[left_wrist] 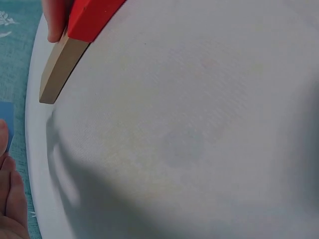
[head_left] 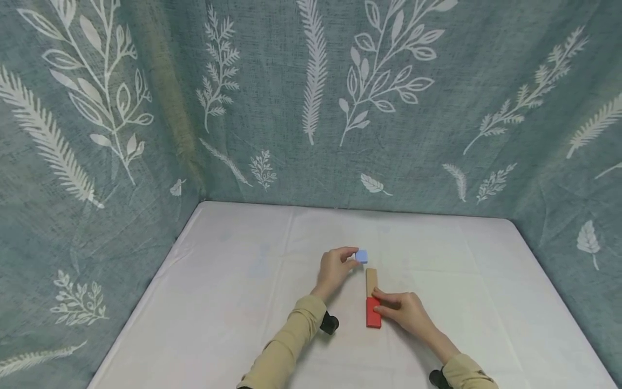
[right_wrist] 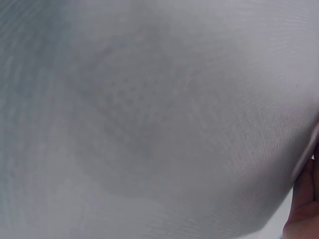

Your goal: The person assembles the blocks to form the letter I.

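Between thumb and fingers, my left hand (head_left: 335, 268) pinches a small blue block (head_left: 362, 256). Just below it on the table, a tan wooden block (head_left: 371, 282) and a red block (head_left: 373, 313) lie end to end in a line. My right hand (head_left: 407, 312) grips the red block from the right, its fingertips near where the two blocks meet. At the left edge of the left wrist view, the blue block (left_wrist: 6, 124) shows partly, with the left hand's fingers below. Only part of my right hand (right_wrist: 305, 204) appears in the right wrist view, and no block.
A white cloth (head_left: 218, 302) covers the table. Green curtains (head_left: 282, 108) with pale leaf patterns hang behind it and at both sides. Black wrist devices (head_left: 329, 323) sit by the sleeves.
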### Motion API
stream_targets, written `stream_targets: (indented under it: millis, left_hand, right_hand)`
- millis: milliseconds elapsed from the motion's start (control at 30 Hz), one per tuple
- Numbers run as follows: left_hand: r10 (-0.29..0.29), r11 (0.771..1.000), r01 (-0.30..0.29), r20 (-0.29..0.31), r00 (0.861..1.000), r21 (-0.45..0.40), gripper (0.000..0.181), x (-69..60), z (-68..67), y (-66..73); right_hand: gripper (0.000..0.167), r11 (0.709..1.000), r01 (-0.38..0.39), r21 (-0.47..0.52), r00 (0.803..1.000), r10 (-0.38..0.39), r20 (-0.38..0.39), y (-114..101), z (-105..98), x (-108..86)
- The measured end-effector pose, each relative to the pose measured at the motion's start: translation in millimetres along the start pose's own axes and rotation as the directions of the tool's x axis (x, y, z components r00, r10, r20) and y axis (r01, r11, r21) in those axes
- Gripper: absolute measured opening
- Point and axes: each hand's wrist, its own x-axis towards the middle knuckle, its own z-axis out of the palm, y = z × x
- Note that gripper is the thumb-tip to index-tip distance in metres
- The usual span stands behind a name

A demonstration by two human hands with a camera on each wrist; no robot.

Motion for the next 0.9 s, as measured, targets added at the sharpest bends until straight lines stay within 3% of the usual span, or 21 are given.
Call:
stream_targets:
  millis: [567, 900]
  left_hand:
    - [0.031, 0.996, -0.032, 0.017, 0.999, 0.081, 0.029, 18.7, 7.7, 14.0]
    - [-0.013, 0.996, 0.012, 0.012, 1.000, 0.085, 0.029, 13.3, 14.1, 7.3]
  right_hand:
    - [0.040, 1.000, -0.028, 0.005, 1.000, 0.028, -0.008, -5, -2, 0.7]
    - [0.040, 1.000, -0.007, -0.002, 1.000, 0.007, -0.010, -4, 0, -1.7]
